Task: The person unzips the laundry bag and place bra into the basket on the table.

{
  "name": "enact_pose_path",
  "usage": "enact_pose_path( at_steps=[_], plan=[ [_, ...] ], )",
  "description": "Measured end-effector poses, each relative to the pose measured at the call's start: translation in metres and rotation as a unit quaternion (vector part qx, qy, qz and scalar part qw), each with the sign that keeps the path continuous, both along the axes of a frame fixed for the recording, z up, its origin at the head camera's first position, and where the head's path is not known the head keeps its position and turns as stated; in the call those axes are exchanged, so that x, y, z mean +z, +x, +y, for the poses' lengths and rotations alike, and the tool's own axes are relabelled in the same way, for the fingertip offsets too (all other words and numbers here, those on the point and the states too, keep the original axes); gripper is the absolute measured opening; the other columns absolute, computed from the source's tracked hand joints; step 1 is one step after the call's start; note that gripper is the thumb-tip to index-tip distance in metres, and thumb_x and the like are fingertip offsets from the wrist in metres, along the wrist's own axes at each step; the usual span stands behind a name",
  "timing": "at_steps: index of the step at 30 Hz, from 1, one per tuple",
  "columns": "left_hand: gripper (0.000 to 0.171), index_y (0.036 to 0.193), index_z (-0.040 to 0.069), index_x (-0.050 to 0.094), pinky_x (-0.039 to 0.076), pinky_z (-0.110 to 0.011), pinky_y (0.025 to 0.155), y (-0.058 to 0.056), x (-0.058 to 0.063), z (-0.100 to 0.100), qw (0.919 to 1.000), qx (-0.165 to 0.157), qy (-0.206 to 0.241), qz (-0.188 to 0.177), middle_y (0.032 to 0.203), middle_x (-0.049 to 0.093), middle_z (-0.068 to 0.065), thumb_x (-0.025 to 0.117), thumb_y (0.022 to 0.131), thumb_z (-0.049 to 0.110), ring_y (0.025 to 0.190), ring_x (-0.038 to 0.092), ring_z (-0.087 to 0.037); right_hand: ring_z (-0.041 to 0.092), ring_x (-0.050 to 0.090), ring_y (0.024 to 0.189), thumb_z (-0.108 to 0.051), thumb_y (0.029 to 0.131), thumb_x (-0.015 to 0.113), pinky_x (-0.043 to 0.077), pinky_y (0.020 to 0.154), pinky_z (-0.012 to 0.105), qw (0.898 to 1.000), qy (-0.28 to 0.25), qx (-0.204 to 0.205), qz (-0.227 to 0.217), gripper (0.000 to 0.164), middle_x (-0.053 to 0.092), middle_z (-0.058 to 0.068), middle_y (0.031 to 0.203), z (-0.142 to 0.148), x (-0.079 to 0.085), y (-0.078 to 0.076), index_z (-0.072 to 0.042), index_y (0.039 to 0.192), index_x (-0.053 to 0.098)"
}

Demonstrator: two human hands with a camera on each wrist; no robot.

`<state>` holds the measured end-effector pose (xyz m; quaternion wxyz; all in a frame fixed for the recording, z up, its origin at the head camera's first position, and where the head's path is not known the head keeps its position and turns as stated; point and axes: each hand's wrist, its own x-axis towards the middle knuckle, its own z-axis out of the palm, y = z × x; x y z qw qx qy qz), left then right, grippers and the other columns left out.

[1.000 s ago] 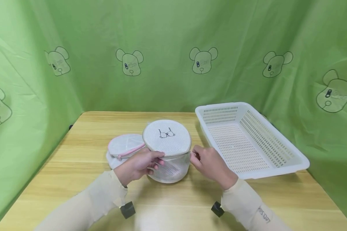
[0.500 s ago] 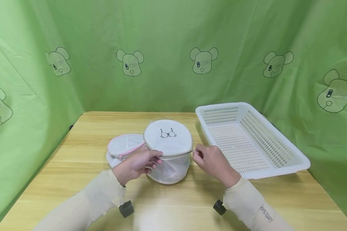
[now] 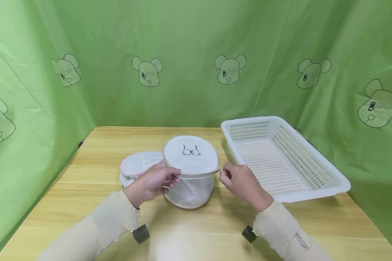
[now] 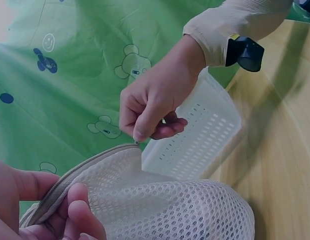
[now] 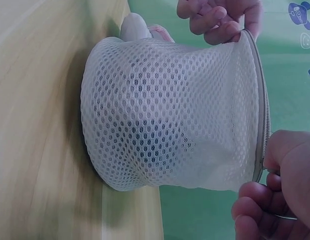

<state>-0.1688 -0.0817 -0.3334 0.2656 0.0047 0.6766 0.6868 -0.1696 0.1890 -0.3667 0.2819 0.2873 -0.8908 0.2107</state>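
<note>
A round white mesh laundry bag (image 3: 191, 192) stands upright on the table, its lid printed with a bra drawing. A zipper (image 5: 265, 110) runs around the lid's edge, and its front stretch looks closed. My left hand (image 3: 156, 181) pinches the rim at the front left, thumb on top and fingers below. At the rim's right side my right hand (image 3: 243, 183) pinches the small zipper pull (image 4: 136, 143) between thumb and curled index finger. Something pale shows dimly through the mesh; its kind cannot be made out.
Left of the mesh bag lies a flatter white pouch (image 3: 140, 163) with a pink zipper, partly behind my left hand. A white slotted plastic basket (image 3: 313, 156) stands at the right. Green curtains (image 3: 189, 101) surround the wooden table (image 3: 196, 235).
The bag's lid has shifted slightly to the right. My right hand has moved a little right with the zipper pull, while my left hand has slid slightly left along the rim.
</note>
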Motion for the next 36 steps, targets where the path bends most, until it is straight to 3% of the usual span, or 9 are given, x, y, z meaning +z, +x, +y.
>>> enact_pose_path(
  at_steps=[11,18,22,26,30,36],
  plan=[
    [0.009,0.083,0.009,0.057,0.033,-0.020,0.049,-0.002,0.004,-0.003,1.0000,-0.003,0.007,0.002,0.067,0.059,0.003,0.059,0.091,0.011,0.052,0.047,-0.005,0.000,0.033,0.046,0.000,0.076,0.055,0.031,0.039,0.016,1.000,-0.003,-0.001,0.004,0.018,0.040,-0.011,0.052,0.002,0.002,0.003,-0.012,0.063,0.051],
    [0.010,0.088,0.009,0.057,0.034,-0.020,0.053,0.001,0.005,-0.003,0.9996,0.003,0.029,0.004,0.076,0.059,0.003,0.060,0.095,0.017,0.058,0.048,-0.006,-0.001,0.034,0.046,-0.001,0.076,0.055,0.032,0.039,0.016,1.000,-0.023,0.009,-0.010,0.020,0.040,-0.012,0.054,0.001,0.002,0.006,-0.014,0.062,0.050],
    [0.006,0.091,0.008,0.056,0.037,-0.020,0.057,0.003,0.003,-0.002,0.9979,-0.009,0.057,0.030,0.082,0.055,0.001,0.062,0.092,0.006,0.067,0.048,-0.009,-0.001,0.033,0.047,-0.002,0.078,0.056,0.032,0.040,0.017,0.999,-0.029,0.011,-0.013,0.021,0.039,-0.012,0.055,-0.002,0.004,0.008,-0.015,0.062,0.049],
    [0.015,0.093,0.006,0.051,0.039,-0.020,0.059,0.004,-0.001,0.001,0.9966,-0.002,0.063,0.053,0.085,0.050,-0.001,0.061,0.088,-0.005,0.072,0.047,-0.010,0.000,0.033,0.048,-0.003,0.080,0.057,0.031,0.040,0.017,0.999,-0.034,0.016,-0.016,0.024,0.038,-0.013,0.056,-0.004,0.005,0.010,-0.017,0.063,0.046],
    [0.012,0.085,0.008,0.053,0.038,-0.021,0.058,0.002,-0.005,0.005,0.9979,0.012,0.046,0.044,0.076,0.050,0.000,0.061,0.093,0.004,0.066,0.046,-0.011,-0.001,0.032,0.048,-0.003,0.080,0.056,0.030,0.040,0.016,0.999,-0.035,0.026,-0.013,0.025,0.036,-0.014,0.056,-0.006,0.005,0.011,-0.018,0.064,0.045],
    [0.032,0.076,0.013,0.059,0.036,-0.022,0.058,0.002,-0.009,0.010,0.9991,-0.032,0.012,0.025,0.074,0.058,0.002,0.051,0.101,0.031,0.062,0.048,-0.009,-0.002,0.031,0.048,-0.003,0.080,0.054,0.028,0.040,0.015,0.998,-0.038,0.040,0.001,0.024,0.035,-0.015,0.056,-0.009,0.005,0.012,-0.019,0.064,0.044]
  ],
)
